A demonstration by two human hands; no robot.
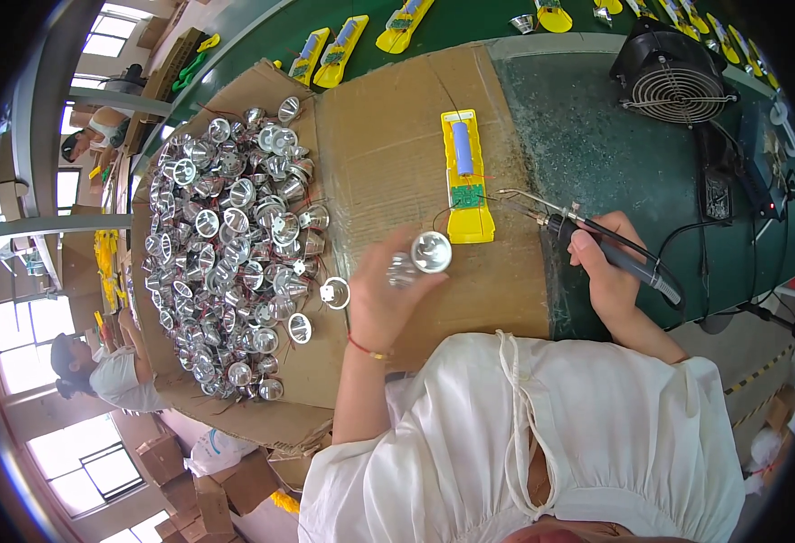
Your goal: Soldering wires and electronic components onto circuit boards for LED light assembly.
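My left hand (381, 294) is closed around a shiny reflector cup (431, 252), its round mouth turned up. A second silvery cup (401, 270) seems to sit between the same fingers. Just beyond lies a yellow flashlight housing half (471, 228) on the cardboard, holding a lilac battery cell (463, 149) and a green circuit board (467, 195). Thin wires run from the board. In my right hand (607, 271) is a soldering iron (628, 260) with a thin metal feed tube fixed along it. Its tip points left, near the board but apart from it.
A heap of reflector cups (235, 226) fills a cardboard tray on the left. Black fan (678, 86) and blue soldering station (759, 154) stand back right, with cables hanging. More yellow housings (341, 52) line the far green bench. Two people sit further left.
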